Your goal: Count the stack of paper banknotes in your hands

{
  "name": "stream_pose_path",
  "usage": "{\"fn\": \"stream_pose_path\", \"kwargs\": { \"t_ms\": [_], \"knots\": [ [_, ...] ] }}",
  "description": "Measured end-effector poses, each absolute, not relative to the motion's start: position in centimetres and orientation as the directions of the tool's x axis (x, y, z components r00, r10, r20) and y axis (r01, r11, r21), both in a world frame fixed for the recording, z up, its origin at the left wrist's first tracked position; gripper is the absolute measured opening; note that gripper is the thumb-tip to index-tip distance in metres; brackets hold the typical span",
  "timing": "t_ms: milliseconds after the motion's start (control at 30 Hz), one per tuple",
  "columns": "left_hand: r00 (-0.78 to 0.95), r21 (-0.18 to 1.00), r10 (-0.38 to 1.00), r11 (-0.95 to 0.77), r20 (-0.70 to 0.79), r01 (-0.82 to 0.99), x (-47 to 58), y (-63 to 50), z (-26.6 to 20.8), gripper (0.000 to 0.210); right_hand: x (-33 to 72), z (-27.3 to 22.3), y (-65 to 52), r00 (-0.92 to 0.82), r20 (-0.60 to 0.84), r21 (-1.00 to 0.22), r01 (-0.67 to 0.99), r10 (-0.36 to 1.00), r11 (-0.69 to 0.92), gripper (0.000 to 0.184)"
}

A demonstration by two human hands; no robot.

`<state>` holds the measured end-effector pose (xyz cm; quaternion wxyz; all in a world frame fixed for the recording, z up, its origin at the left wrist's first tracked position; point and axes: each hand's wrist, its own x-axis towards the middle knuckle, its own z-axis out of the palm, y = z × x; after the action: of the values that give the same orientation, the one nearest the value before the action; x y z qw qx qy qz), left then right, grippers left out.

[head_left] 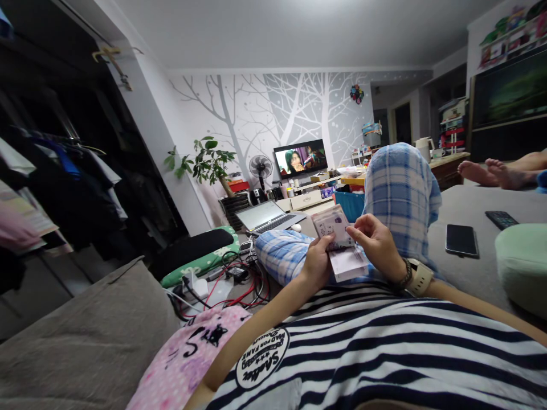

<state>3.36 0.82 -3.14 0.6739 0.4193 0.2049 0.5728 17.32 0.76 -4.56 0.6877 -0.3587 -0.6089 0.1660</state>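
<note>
A stack of banknotes (335,223) is in my hands above my lap. My left hand (317,261) is closed on its near left side, thumb on top. The fingers of my right hand (379,246) are pinched together at the right edge of the notes. Below the stack, paler notes or paper (348,265) hang down towards the striped shirt, their lower end over the blue plaid trousers (395,188). How many notes there are I cannot tell.
Left of my legs, a laptop (271,216) stands open near tangled cables (239,279). On the sofa to the right lie a phone (461,240), a remote control (501,218) and a green cushion (522,265). Another person's bare feet (496,172) rest beyond.
</note>
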Motion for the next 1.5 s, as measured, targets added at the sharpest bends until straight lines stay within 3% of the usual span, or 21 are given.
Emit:
{"fn": "stream_pose_path", "kwargs": {
  "t_ms": [233,733,1500],
  "knots": [
    [0.284,0.800,0.937,0.009,0.202,-0.599,3.6,0.9,-3.3,0.021,17.2,-4.6,0.7,0.162,0.736,-0.677,0.189,0.657,0.712,0.027],
    [0.302,0.759,0.942,0.091,0.144,-0.645,3.6,1.0,-2.5,0.032,17.1,-4.4,-0.8,0.091,0.849,-0.521,0.305,0.520,0.797,0.025],
    [0.309,0.789,0.927,0.023,0.213,-0.613,3.7,0.5,-2.3,0.032,17.2,-4.5,-1.0,0.074,0.842,-0.531,0.286,0.534,0.798,0.024]
  ]
}}
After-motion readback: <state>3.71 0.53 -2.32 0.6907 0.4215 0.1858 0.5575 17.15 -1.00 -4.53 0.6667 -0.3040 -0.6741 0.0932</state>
